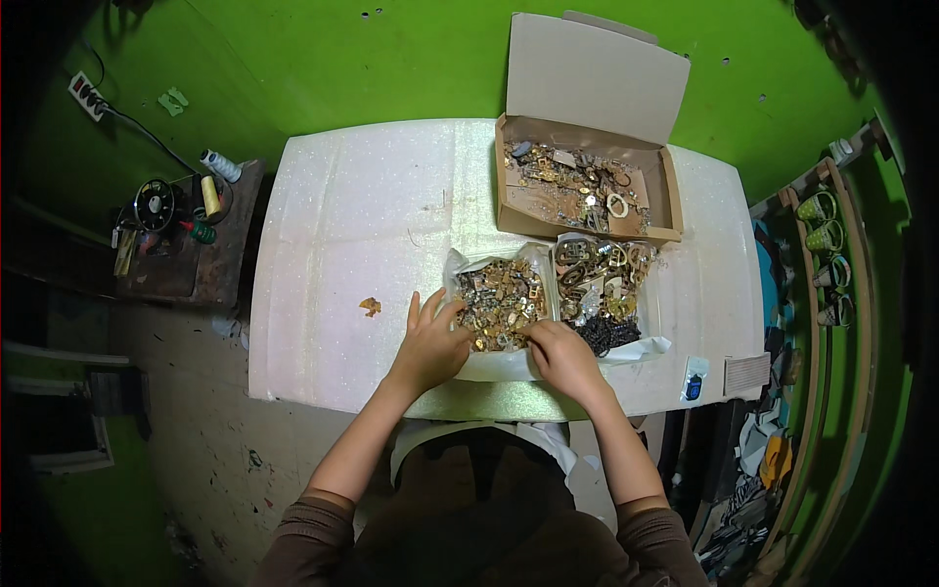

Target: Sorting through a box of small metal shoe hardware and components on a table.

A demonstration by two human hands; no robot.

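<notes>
My left hand (433,340) rests at the left rim of a white-lined tray, fingers spread, fingertips touching the small gold and silver metal trinkets (501,293) heaped inside. At the near right part of that heap, my right hand (565,360) has its fingers bent and drawn together; what they hold, if anything, is too small to make out. A second lined section (646,293) adjoins on the right, holding larger buckles (575,252) and a dark pile of black beads or chain (608,335). Beyond them stands an open cardboard box (587,223) with scattered metal bits.
A small orange-brown piece (371,306) lies on the white sparkly table cover (333,225). Near the right edge sit a small blue item in a packet (694,380) and a grey pad (746,374). At left, a dark side table (196,269) carries thread spools (221,165).
</notes>
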